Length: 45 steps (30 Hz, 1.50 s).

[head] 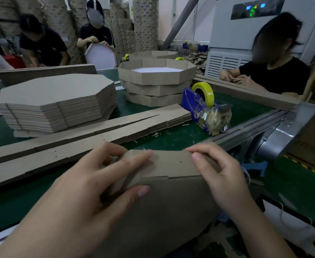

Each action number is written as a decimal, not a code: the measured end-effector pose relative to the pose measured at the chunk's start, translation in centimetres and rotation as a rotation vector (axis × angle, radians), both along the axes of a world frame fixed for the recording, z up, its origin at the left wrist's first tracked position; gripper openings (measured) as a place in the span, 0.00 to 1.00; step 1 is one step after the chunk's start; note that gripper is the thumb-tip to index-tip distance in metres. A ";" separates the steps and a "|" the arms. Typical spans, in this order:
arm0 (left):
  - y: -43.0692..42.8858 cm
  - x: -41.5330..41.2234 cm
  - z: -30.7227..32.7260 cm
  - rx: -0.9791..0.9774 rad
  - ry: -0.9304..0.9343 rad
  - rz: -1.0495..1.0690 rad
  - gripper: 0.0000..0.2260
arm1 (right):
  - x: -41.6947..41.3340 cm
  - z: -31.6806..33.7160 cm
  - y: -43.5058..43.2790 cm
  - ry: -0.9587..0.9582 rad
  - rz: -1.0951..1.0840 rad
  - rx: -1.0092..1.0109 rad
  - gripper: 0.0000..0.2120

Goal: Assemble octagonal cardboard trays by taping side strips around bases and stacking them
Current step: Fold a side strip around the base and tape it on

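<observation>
Progress looks early: three finished brown octagonal cardboard trays [156, 84] stand stacked far beyond your hands, and a tall pile of flat octagonal cardboard bases [56, 101] waits beyond your left hand [89, 185]. That hand grips the brown cardboard side strip [167, 164] with curled fingers while your right hand [221, 175] pinches its top edge. Taping this one seems yet to come.

Dim, even overhead light with a cool cast mutes the colours. Soft shadows sit under the stack of flat bases [56, 101] at middle left and beneath the cardboard tray [162, 192] at the bottom. The left hand [89, 183] and right hand [221, 175] gripping it are slightly motion-blurred. Glare streaks the metal housing [290, 127] at right. The lit panel [255, 9], upper right, glows blurred. Straight lines bow near the edges.
</observation>
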<state>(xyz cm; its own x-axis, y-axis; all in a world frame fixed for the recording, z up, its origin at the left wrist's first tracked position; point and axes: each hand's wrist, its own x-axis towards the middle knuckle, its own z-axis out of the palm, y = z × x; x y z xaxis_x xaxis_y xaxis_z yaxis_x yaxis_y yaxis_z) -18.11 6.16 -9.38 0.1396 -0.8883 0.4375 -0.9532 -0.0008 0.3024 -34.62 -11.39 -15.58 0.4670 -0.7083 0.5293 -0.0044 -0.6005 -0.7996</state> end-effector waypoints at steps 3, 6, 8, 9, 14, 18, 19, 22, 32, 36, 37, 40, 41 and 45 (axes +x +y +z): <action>-1.5 -0.9 0.6 0.052 -0.144 0.007 0.17 | 1.1 0.4 1.0 0.030 0.039 -0.018 0.10; -2.4 -1.3 0.9 0.084 -0.237 0.023 0.17 | 1.5 1.0 1.3 0.042 0.092 0.051 0.11; -2.4 -1.3 0.8 0.077 -0.190 0.021 0.17 | 1.6 1.3 1.2 0.028 0.128 0.103 0.11; -2.3 -1.2 0.7 0.073 -0.171 0.024 0.16 | 1.6 1.4 1.2 0.026 0.143 0.117 0.11; -2.6 -0.7 0.0 0.031 -0.205 0.036 0.16 | 1.8 1.1 1.0 0.073 0.177 0.122 0.10; -2.9 -0.6 -0.1 0.014 -0.256 0.048 0.17 | 1.6 1.4 0.0 0.168 0.205 0.087 0.11; -3.0 -0.5 -0.1 0.011 -0.266 0.051 0.17 | 1.4 1.6 -0.8 0.191 0.172 0.052 0.11; -3.2 -0.1 -0.3 0.002 -0.281 0.044 0.17 | 1.0 2.8 -5.2 0.159 -0.049 0.041 0.13; -3.2 0.1 -0.6 -0.033 -0.250 0.038 0.16 | 0.7 4.6 -23.9 0.557 -0.487 0.302 0.15; -3.2 0.0 -0.6 -0.027 -0.243 0.043 0.16 | 1.0 5.5 -24.6 0.540 -0.440 0.451 0.15; -3.2 0.0 -0.5 -0.025 -0.242 0.046 0.16 | 1.0 5.6 -24.6 0.538 -0.424 0.483 0.15; -3.3 -0.1 -0.5 -0.025 -0.243 0.047 0.16 | 1.1 5.9 -24.3 0.465 -0.361 0.623 0.08; -3.3 -0.1 -0.5 -0.030 -0.242 0.046 0.16 | 1.0 6.0 -24.2 0.414 -0.337 0.695 0.06; -3.2 -0.1 -0.6 -0.042 -0.246 0.043 0.16 | 1.0 6.3 -24.3 0.174 -0.272 0.935 0.09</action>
<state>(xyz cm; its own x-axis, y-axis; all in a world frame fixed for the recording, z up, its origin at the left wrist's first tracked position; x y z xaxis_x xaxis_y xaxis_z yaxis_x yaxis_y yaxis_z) -18.23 2.92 -9.96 0.0616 -0.8641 0.4996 -0.9974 -0.0352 0.0622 -33.64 -35.70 -9.33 0.2449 -0.9010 -0.3581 -0.2112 0.3109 -0.9267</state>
